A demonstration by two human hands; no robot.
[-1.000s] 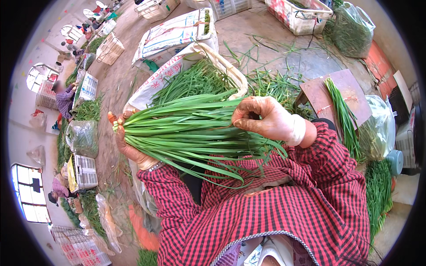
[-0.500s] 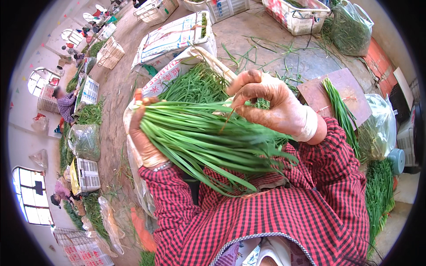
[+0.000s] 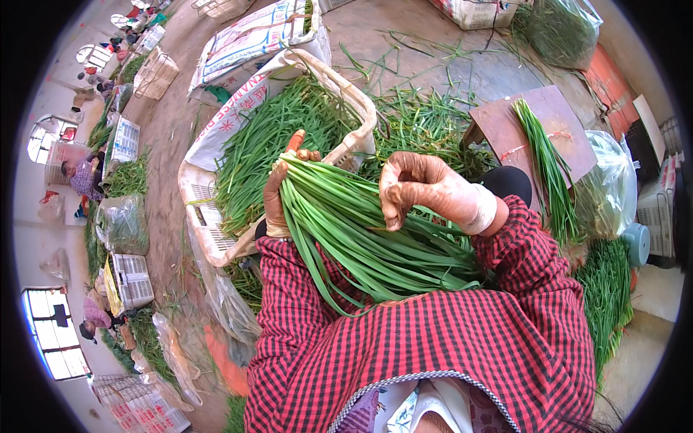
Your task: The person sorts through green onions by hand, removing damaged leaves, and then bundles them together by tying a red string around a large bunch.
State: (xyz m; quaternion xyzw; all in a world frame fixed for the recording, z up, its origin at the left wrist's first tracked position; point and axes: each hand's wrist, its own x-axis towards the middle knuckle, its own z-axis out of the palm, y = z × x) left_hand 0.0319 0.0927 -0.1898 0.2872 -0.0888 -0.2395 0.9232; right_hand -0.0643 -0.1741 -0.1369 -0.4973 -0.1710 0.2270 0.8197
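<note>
My left hand (image 3: pixel 276 195), in a thin soil-stained glove, is closed round the pale ends of a bunch of garlic chives (image 3: pixel 375 234). The long green leaves fan out to the right across my lap. My right hand (image 3: pixel 440 191), gloved and stained too, is held over the middle of the bunch. Its thumb and fingers are pinched together; what lies between them is too small to make out. Beyond my left hand stands a white plastic crate (image 3: pixel 206 220) heaped with loose chives (image 3: pixel 281 133), partly lined with a printed white sack (image 3: pixel 216 137).
On the right, a tied chive bundle (image 3: pixel 545 155) lies across a small wooden stool (image 3: pixel 498 130). Loose chives (image 3: pixel 426 130) cover the floor behind my right hand. A clear bag (image 3: pixel 610 187) and upright chives (image 3: pixel 606 303) stand farther right. Other people (image 3: pixel 85 177) sit among crates at left.
My left hand and the bunch have moved right and slightly down, uncovering the crate's rim. My right hand has come down over the leaves, its fingers drawn together.
</note>
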